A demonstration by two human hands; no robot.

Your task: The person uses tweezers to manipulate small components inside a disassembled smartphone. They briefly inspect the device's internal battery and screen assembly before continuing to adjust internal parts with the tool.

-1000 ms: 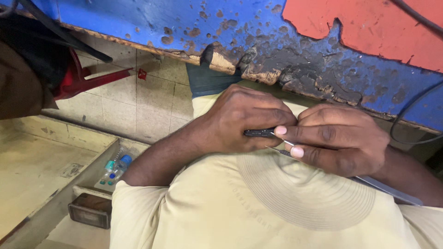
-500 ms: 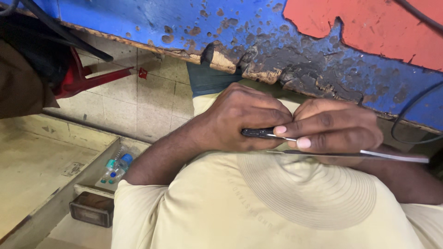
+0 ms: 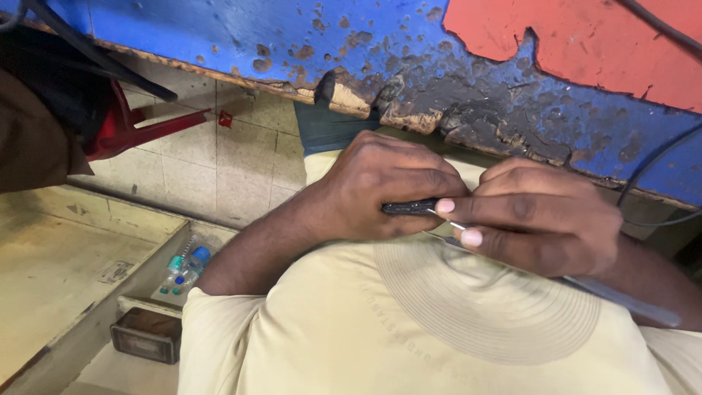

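Note:
My left hand (image 3: 380, 186) is curled in a fist around a small black slender object (image 3: 408, 208), whose end sticks out toward my right hand. My right hand (image 3: 545, 227) presses against it, thumb and fingers pinching a thin silver metal tool (image 3: 621, 296) that runs down to the lower right under my wrist. The tool's tip meets the black object between the two hands. Both hands rest against my cream T-shirt (image 3: 439, 329), just below the edge of the workbench.
A worn workbench edge (image 3: 453, 110), painted blue and red with chipped dark patches, crosses the top. A thin black cable (image 3: 651, 175) hangs at the right. Lower left is a wooden tray (image 3: 88, 256) holding small bottles (image 3: 183, 267) and a dark box (image 3: 146, 335). Red stool legs (image 3: 146, 128) stand on the tiled floor.
The silver tool swung from nearly level to slanting down to the right. My right hand shifted slightly against the left; both keep their grips.

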